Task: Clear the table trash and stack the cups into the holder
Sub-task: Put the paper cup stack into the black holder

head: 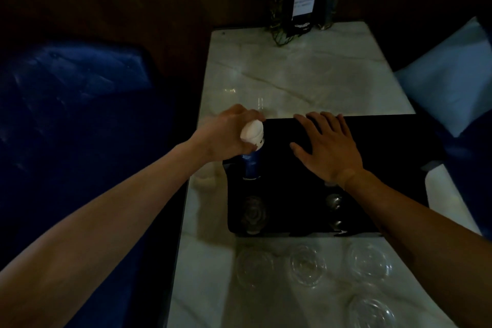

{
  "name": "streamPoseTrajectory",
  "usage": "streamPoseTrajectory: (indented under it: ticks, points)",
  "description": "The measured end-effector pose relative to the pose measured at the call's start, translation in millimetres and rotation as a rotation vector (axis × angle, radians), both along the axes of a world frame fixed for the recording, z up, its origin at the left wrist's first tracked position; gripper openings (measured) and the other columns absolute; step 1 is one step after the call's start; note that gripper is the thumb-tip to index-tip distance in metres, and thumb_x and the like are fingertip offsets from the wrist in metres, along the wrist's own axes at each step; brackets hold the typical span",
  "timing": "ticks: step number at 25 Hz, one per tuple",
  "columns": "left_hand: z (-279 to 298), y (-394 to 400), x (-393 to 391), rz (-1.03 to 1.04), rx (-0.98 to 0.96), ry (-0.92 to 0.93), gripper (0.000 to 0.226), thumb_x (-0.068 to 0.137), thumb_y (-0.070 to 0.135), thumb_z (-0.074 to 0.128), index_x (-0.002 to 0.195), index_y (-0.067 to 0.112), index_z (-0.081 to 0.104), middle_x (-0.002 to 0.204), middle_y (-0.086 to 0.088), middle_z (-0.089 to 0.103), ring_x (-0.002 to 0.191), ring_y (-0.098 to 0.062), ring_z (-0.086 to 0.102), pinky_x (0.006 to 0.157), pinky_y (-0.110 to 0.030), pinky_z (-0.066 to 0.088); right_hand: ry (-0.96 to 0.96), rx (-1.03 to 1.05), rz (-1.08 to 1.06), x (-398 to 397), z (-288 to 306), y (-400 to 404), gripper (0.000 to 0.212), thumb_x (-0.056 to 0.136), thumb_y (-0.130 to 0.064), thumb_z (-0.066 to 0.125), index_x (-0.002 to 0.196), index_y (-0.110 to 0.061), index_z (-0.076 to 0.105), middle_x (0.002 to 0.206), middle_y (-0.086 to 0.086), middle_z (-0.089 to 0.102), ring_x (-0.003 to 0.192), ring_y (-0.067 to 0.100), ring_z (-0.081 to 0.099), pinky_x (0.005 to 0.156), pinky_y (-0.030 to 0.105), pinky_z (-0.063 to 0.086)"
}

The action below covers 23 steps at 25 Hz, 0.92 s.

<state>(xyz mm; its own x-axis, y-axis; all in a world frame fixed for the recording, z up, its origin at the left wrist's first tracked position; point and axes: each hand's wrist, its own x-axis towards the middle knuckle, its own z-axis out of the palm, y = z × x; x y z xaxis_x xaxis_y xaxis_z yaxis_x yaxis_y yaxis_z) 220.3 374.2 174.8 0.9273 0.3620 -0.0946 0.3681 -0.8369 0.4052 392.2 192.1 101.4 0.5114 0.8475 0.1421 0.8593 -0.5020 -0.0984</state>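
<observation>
Blue upholstery of a bench seat (80,104) fills the left of the frame, dim and shadowed. From the lower left a bare forearm reaches up to the left hand (229,133), whose fingers are closed around the white bottom of a paper cup (252,133) held upside down at centre frame. That cup sits on top of a blue-and-white cup stack (250,165) standing at the left edge of a black holder (298,210) on the pale marble table (292,69). Right of it, the right hand (326,146) lies flat and open on the holder's dark top, fingers spread, grasping nothing. Below the hands, dim clear cups (253,214) lie in the holder's near part (the light is too poor to count them). Along the bottom of the frame, four clear plastic lids (368,263) rest on the table just in front of the holder. At the top centre, against the far wall, stand a small plant (274,8) and a sign holder (303,2). A light blue cushion (452,74) lies at the right edge.
</observation>
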Motion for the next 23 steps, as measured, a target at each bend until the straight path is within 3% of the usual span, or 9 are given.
streamPoseTrajectory:
  ticks: [9,17,23]
  points:
    - [-16,-8,15,-0.102,0.182,0.224,0.061,0.073,0.040,0.075,0.127,0.029,0.049,0.121,-0.002,0.053,0.105,-0.027,0.059,0.088,-0.046,0.051,0.008,-0.009,0.003,-1,3,0,0.068,0.087,-0.064,0.026,0.147,-0.032,0.025,0.149,0.003,0.037,0.141,0.030,0.026,0.121,0.051,0.011]
    - [-30,-4,19,-0.155,0.279,0.296,0.064,0.070,0.045,0.075,0.124,0.028,0.047,0.117,-0.003,0.052,0.100,-0.026,0.059,0.069,-0.035,0.042,-0.013,-0.005,0.014,-1,3,-1,0.067,0.087,-0.063,0.027,0.146,-0.031,0.028,0.146,0.004,0.040,0.138,0.031,0.030,0.120,0.053,0.015]
    - [-35,-16,15,-0.098,0.284,0.299,0.071,0.077,0.038,0.072,0.138,0.027,0.040,0.131,-0.007,0.045,0.118,-0.030,0.052,0.076,-0.039,0.044,-0.003,-0.070,-0.005,-6,8,-1,0.064,0.091,-0.058,0.024,0.149,-0.031,0.023,0.153,0.005,0.033,0.145,0.031,0.022,0.120,0.053,0.014]
